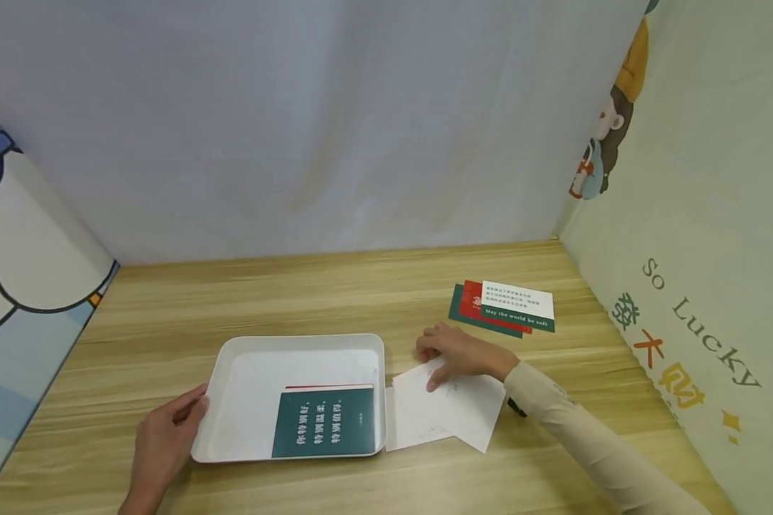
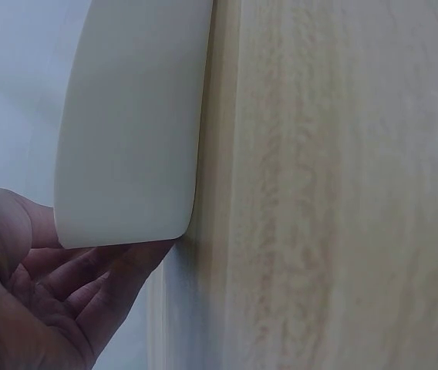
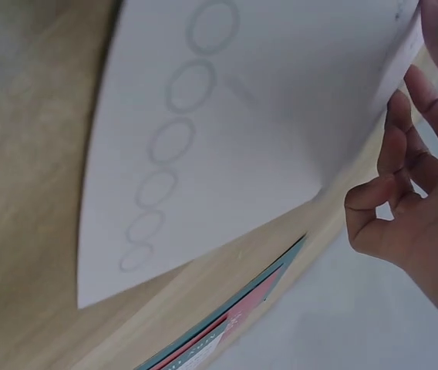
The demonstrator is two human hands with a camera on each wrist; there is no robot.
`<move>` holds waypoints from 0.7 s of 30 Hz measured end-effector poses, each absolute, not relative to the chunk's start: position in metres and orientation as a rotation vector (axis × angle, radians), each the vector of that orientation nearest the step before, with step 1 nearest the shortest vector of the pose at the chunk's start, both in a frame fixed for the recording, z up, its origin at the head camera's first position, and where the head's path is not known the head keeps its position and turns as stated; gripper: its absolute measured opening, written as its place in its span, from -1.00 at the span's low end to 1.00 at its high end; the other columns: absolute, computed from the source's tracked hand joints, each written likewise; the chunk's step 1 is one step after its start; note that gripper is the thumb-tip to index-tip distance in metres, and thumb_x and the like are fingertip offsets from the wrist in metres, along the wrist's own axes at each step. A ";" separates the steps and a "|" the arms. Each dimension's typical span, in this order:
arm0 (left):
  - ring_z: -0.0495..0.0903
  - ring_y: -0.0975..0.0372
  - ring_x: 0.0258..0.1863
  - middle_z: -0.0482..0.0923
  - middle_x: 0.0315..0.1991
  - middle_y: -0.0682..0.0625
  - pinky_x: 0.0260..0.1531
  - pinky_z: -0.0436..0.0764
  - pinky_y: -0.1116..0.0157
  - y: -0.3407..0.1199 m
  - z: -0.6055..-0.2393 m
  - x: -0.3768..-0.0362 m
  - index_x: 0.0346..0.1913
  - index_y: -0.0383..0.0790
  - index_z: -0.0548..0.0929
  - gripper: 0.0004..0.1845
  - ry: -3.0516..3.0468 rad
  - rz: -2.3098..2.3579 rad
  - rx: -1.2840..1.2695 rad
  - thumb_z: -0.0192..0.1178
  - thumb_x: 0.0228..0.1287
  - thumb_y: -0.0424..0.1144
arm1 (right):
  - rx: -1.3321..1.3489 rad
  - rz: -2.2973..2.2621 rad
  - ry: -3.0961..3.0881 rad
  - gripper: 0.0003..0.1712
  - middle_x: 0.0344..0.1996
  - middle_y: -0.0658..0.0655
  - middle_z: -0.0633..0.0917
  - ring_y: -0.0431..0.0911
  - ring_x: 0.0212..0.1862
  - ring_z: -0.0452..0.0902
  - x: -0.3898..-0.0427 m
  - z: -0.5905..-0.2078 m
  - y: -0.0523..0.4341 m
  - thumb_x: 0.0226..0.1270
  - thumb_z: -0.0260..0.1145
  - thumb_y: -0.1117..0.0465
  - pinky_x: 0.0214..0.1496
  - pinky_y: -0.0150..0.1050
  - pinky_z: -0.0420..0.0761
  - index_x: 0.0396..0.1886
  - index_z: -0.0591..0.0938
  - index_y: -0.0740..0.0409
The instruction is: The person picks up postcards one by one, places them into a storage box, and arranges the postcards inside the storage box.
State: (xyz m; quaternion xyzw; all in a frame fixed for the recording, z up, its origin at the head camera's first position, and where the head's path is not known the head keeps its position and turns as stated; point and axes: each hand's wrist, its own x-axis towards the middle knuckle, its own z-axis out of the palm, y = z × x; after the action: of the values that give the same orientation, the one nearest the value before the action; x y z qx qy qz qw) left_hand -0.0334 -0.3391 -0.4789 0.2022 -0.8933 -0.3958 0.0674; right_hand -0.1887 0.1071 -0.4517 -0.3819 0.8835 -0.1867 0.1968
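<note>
My left hand [image 1: 166, 438] grips the left edge of a white tray [image 1: 214, 400], thumb at the rim. In the left wrist view, the fingers of that hand [image 2: 88, 301] reach under the tray's end [image 2: 130, 146]. Inside the tray lies a green card [image 1: 325, 422] with white characters, over a mostly hidden red card [image 1: 328, 387]. Right of the tray, my right hand [image 1: 460, 350] pinches the far edge of the white cards [image 1: 470, 415]. The right wrist view shows a white card [image 3: 257, 131] with a row of drawn circles, its edge at the thumb and index finger.
Behind the right hand lie overlapping cards: a green card [image 1: 454, 309], a red card [image 1: 470, 304] and a white-and-green card [image 1: 518, 300]. A small dark object [image 1: 517, 408] shows under the right sleeve [image 1: 592, 436]. Cloth walls border the wooden table [image 1: 283, 300].
</note>
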 end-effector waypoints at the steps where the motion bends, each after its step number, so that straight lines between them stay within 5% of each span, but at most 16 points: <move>1: 0.37 0.77 -0.42 0.71 0.06 -0.38 -0.47 0.46 0.64 -0.339 -0.479 -0.033 0.23 -0.39 0.68 -0.65 -2.691 -1.194 0.611 0.26 0.48 -0.32 | -1.065 -0.535 2.472 -0.58 -0.26 -0.04 0.54 -0.14 -0.10 0.30 -0.189 -0.452 0.107 0.13 0.67 0.01 -0.02 -0.23 0.36 -0.19 0.61 0.01; 9: 0.51 0.57 -0.34 0.70 0.08 -0.38 -0.46 0.47 0.61 -0.338 -0.479 -0.034 0.23 -0.39 0.68 -0.65 -2.698 -1.175 0.628 0.26 0.48 -0.33 | -0.991 -0.589 2.468 -0.58 -0.28 -0.03 0.51 -0.12 -0.08 0.33 -0.193 -0.454 0.110 0.16 0.66 0.03 -0.03 -0.26 0.38 -0.23 0.57 0.02; 17: 0.49 0.63 -0.39 0.71 0.06 -0.37 -0.47 0.48 0.60 -0.339 -0.481 -0.034 0.22 -0.38 0.69 -0.66 -2.688 -1.180 0.638 0.26 0.48 -0.33 | -0.954 -0.687 2.473 -0.57 -0.35 0.01 0.55 -0.11 -0.17 0.40 -0.197 -0.453 0.113 0.13 0.67 0.08 -0.10 -0.30 0.44 -0.25 0.57 0.10; 21: 0.60 0.47 -0.32 0.71 0.06 -0.37 -0.47 0.49 0.59 -0.339 -0.481 -0.035 0.22 -0.39 0.69 -0.66 -2.693 -1.160 0.628 0.27 0.48 -0.34 | -0.965 -0.760 2.464 -0.63 -0.34 0.02 0.61 -0.10 -0.23 0.46 -0.200 -0.453 0.116 0.16 0.66 0.11 -0.15 -0.32 0.48 -0.19 0.65 0.13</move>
State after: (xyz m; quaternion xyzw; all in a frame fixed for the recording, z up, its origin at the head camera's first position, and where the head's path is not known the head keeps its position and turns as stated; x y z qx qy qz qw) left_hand -0.0350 -0.3387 -0.4810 0.2090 -0.8957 -0.3859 0.0714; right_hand -0.1996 0.1156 -0.4526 -0.3440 0.8781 -0.2708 0.1931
